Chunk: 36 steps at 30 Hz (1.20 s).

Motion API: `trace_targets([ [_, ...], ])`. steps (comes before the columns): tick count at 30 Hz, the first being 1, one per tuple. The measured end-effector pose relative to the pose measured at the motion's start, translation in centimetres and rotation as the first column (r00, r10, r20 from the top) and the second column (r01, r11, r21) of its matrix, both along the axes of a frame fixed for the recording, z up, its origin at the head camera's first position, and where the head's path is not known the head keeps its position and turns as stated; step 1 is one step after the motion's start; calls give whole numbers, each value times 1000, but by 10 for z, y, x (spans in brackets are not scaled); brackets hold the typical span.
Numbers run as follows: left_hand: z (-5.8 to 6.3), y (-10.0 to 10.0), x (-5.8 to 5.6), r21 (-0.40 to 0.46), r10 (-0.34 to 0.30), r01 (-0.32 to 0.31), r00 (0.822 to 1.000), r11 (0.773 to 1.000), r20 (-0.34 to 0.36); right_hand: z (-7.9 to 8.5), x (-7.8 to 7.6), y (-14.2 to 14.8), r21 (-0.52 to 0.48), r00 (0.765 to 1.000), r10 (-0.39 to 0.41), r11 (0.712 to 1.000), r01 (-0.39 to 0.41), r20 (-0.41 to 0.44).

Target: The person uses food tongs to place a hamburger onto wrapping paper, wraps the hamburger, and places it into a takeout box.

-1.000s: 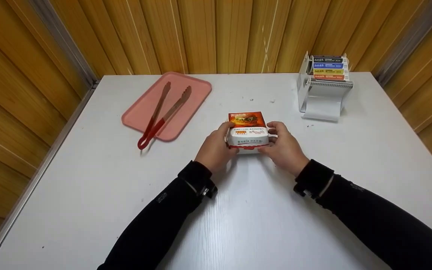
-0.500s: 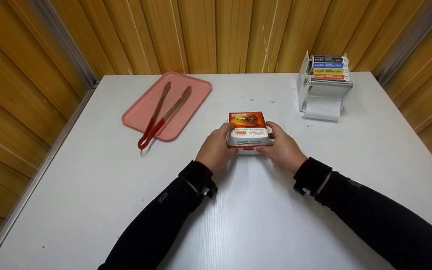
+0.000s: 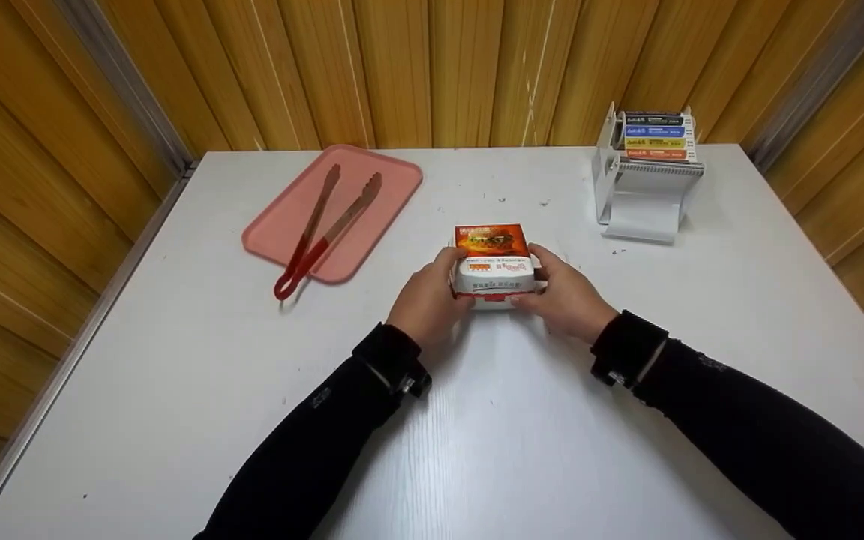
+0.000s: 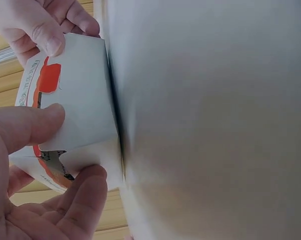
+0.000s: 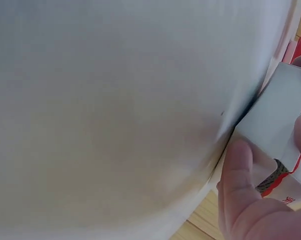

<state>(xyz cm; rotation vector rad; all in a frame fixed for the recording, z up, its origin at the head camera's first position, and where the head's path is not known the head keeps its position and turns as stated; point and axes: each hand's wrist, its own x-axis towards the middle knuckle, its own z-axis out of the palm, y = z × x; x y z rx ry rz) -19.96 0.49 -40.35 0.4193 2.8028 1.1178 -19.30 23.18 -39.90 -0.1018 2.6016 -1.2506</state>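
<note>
A white cardboard burger box stands on the table, its lid down and an orange burger picture on top. My left hand grips its left side, thumb at the near face. From the right, my right hand holds the opposite side, its thumb also on the near face. In the left wrist view a red tab shows on that face between the two thumbs. At a corner gap, a dark printed layer is visible in both wrist views. The box's far side is hidden in the head view.
A pink tray lies at the back left, with red-handled tongs resting on it and overhanging its near edge. A white label dispenser with several coloured rolls stands at the back right. Wood-patterned walls border the table.
The right hand has drawn in closer against the box's right side, its fingers less spread. The left hand keeps its grip, and the box stays nearly in place.
</note>
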Motion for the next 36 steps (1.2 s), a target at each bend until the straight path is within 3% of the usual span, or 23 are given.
trace_targets([
  [11, 0, -1, -2, 1, 12, -12, 1000, 1000, 2, -2, 1, -1, 16, 995, 76, 997, -75, -62],
  [16, 1, 2, -1, -20, 18, -18, 1000, 1000, -6, -1, 2, -6, -4, 997, 45, 999, -45, -61],
  [21, 0, 5, 1, -63, 12, -13, 1000, 998, -18, -2, 2, -12, 57, 991, 13, 998, -6, -130],
  [27, -1, 2, 0, -69, 30, -30, 1000, 997, -1, -4, 2, -15, 134, 980, 45, 991, -19, -195],
  [36, -1, 2, -1, -51, 24, -25, 999, 998, -28, -5, 5, -16, 154, 976, 61, 988, -29, -210],
])
